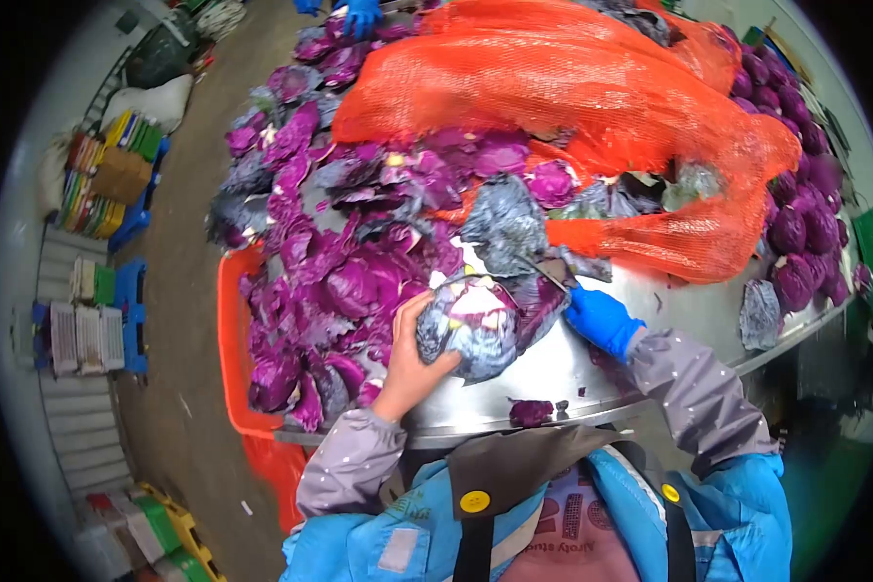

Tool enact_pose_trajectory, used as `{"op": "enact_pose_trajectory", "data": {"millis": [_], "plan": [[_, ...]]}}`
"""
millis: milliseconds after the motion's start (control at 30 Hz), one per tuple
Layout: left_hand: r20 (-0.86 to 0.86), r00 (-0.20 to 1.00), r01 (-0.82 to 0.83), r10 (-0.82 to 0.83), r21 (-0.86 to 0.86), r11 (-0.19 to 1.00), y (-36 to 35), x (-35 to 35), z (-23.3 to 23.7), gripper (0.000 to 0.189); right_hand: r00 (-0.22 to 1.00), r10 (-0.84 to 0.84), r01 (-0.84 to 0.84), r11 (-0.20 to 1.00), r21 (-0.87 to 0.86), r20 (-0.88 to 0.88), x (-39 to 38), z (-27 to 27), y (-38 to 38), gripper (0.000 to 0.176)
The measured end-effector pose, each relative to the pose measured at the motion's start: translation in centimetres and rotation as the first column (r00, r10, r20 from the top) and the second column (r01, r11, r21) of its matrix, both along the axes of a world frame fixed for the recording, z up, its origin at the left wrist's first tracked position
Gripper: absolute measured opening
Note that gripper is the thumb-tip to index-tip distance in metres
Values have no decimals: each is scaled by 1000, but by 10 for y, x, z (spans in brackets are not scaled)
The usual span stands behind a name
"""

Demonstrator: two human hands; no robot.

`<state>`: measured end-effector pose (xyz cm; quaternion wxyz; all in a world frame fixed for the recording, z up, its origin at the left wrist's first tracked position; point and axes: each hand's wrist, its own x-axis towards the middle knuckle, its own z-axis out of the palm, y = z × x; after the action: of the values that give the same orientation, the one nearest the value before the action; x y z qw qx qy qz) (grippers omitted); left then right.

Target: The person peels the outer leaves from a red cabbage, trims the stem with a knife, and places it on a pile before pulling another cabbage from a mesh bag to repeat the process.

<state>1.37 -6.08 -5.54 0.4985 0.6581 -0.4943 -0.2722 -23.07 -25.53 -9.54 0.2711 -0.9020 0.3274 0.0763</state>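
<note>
My bare left hand (412,357) is wrapped around the left side of a red cabbage (468,335). The cabbage has dull grey-purple outer leaves and a pale cut patch on top. In a blue glove, my right hand (597,318) is closed around a knife (547,275), its thin blade pointing up and left beside a loosened leaf (535,308). The handle is hidden in the glove. A large grey-blue leaf (504,223) lies just beyond the cabbage.
Purple leaves (349,281) are heaped at left above an orange crate (231,339). A red mesh bag (553,82) stretches across the metal table (475,407). Whole cabbages (805,228) are piled at right. Another person's gloved hand (362,16) shows at the top.
</note>
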Motion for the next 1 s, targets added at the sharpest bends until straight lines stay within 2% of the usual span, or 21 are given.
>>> {"op": "enact_pose_trajectory", "data": {"millis": [67, 100, 133, 200, 267, 333, 400, 467, 500, 600, 633, 733, 767, 800, 867, 933, 967, 1000], "plan": [[166, 986, -5, -21, 156, 988, 30, 2, 18, 79, 992, -109, 109, 994, -2, 66, 2, 13, 8, 30], [209, 978, -15, -23, 180, 984, 40, 2, 24, 80, 996, -92, 92, 995, 24, 17, 10, 36, 16, 32], [213, 977, -33, -6, 182, 983, 46, 0, 30, 80, 997, -75, 74, 997, 27, 21, 15, 49, 23, 32], [167, 981, -119, 95, 141, 983, 52, -7, 38, 80, 990, -38, 23, 994, 107, 137, 19, 64, 39, 36], [227, 970, -132, 91, 172, 976, 49, -28, 41, 83, 991, -30, 15, 994, 110, 134, 24, 70, 51, 39], [193, 970, -174, 146, 136, 975, 42, -54, 28, 82, 990, -62, 43, 988, 146, 127, 27, 69, 52, 42], [233, 963, -162, 133, 112, 980, 34, -54, 29, 80, 986, -87, 68, 989, 134, 144, 24, 69, 43, 40], [185, 973, -164, 141, 112, 980, 26, -50, 31, 80, 944, -258, 204, 946, 250, 204, 18, 80, 39, 35], [188, 969, -187, 162, 124, 975, 21, -49, 32, 78, 942, -282, 226, 934, 276, 184, 16, 89, 40, 34], [221, 962, -193, 160, 138, 971, 10, -50, 34, 76, 923, -285, 245, 953, 177, 258, 8, 90, 59, 41], [249, 956, -197, 156, 148, 969, 8, -53, 35, 75, 943, -226, 209, 973, 93, 245, 4, 85, 64, 46], [285, 945, -206, 160, 138, 969, 3, -59, 37, 76, 947, -277, 270, 961, 63, 164, -6, 78, 47, 44], [287, 946, -198, 153, 137, 971, 2, -58, 36, 76, 885, -396, 373, 918, 136, 246, -14, 66, 31, 40], [263, 951, -201, 161, 133, 970, 2, -56, 35, 75, 741, -573, 462, 814, 351, 352, -16, 76, 22, 33], [234, 957, -206, 170, 139, 969, 3, -57, 34, 75, 697, -611, 447, 779, 440, 376, -15, 98, 23, 32], [272, 949, -202, 160, 136, 970, 0, -58, 37, 75, 754, -602, 278, 655, 702, 263, 4, 136, 53, 36], [305, 939, -207, 160, 125, 970, -1, -59, 36, 75, 879, -412, 216, 793, 570, 240, 3, 119, 61, 42], [305, 939, -204, 158, 123, 971, -3, -60, 36, 75, 787, -243, 12, 925, 380, 567, 10, 96, 74, 44]]}}
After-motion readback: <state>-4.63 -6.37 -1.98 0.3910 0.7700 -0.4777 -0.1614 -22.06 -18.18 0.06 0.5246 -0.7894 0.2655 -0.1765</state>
